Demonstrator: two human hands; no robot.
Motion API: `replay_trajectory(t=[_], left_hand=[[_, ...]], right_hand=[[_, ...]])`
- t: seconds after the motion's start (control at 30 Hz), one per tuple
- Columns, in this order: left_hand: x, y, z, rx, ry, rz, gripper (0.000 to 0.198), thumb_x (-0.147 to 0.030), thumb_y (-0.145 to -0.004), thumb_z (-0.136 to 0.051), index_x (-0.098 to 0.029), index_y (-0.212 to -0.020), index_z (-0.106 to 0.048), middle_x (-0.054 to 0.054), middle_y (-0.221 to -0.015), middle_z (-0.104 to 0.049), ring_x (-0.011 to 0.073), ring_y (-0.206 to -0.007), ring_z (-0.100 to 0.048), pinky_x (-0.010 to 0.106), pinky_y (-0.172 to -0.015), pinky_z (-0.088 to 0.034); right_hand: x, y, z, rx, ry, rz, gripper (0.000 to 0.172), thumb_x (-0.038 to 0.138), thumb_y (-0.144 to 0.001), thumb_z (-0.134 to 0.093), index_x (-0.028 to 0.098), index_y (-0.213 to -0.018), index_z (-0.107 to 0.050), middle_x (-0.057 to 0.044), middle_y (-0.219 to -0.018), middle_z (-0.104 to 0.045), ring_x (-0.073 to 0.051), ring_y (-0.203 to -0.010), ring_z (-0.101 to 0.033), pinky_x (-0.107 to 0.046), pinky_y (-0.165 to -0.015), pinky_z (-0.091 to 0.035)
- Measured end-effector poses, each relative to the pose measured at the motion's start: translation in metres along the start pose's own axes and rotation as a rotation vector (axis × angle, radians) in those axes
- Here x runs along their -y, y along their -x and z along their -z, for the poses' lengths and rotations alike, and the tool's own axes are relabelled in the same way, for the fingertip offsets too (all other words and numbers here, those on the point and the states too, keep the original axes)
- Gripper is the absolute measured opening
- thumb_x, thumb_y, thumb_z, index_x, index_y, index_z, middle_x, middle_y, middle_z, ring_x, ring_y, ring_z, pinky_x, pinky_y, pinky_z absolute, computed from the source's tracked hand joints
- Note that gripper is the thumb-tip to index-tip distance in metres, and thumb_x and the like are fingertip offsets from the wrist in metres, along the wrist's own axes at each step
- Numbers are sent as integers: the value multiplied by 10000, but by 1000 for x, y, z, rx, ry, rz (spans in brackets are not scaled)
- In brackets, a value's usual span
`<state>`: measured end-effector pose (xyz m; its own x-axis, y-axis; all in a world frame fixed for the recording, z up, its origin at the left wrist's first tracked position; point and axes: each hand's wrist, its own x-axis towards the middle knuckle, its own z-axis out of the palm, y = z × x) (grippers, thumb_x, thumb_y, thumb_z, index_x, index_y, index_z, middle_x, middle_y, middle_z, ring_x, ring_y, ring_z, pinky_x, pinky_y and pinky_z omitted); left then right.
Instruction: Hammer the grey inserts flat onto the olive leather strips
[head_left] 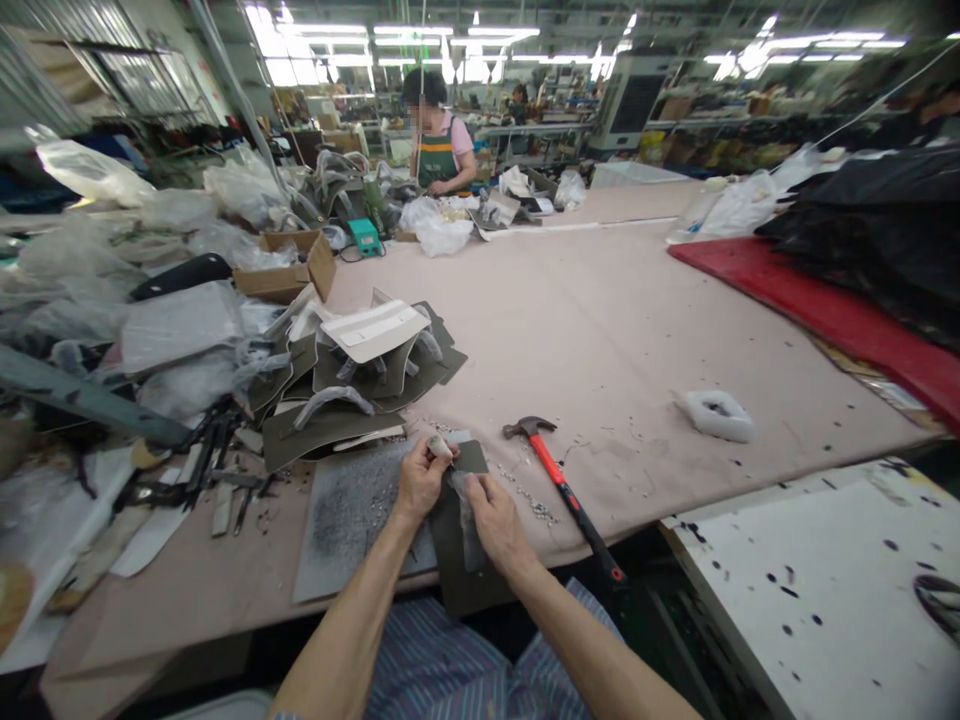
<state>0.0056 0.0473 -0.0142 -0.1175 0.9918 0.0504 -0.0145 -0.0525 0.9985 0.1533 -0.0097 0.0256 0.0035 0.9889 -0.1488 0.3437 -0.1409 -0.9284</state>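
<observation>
My left hand [420, 478] is closed in a pinch on a small pale piece at the top edge of a dark olive cut panel [457, 545]. My right hand [496, 520] presses down on the same panel, its fingers curled round a grey strap on it. The panel lies half on a grey speckled pad [346, 515] at the near table edge. A red-handled hammer [564, 490] lies just right of my right hand, with small metal rivets [534, 503] scattered between them.
A stack of olive cut pieces with grey straps [360, 380] sits behind the pad. Tools, plastic bags and a cardboard box [289, 268] crowd the left side. A white tape roll [716, 415] lies right. Red mat [825, 310] and black material lie far right. A person in an apron [439, 150] works at the far end.
</observation>
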Motion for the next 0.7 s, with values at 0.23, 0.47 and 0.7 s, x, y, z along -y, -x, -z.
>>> replay_trajectory(t=[0.23,0.47,0.7], left_hand=[[-2,1,-2,7,-98,-30,195,-349,-840,-665,-185,-942,-681,69,-912,-755,223,-875,-720,356,-834,-554],[1,0,-4,-3,-155,-46,173,-335,-839,-652,-193,-933,-676,62,-904,-751,221,-866,-721,357,-830,-559],[0,4,-10,-52,-263,-94,129,-272,-817,-641,-197,-918,-670,57,-888,-761,222,-830,-723,351,-784,-571]], right_hand=[[-58,-10,88,-292,622,117,304,385,-931,-499,136,-1075,-597,-145,-1035,-619,-273,-975,-575,-374,-886,-441],[-66,-20,120,-101,918,-47,188,249,-909,-532,141,-1055,-578,-127,-1004,-574,-260,-943,-556,-342,-802,-410],[-29,-38,115,167,39,-464,82,147,-790,-505,206,-761,-457,21,-629,-472,-125,-541,-456,-238,-518,-391]])
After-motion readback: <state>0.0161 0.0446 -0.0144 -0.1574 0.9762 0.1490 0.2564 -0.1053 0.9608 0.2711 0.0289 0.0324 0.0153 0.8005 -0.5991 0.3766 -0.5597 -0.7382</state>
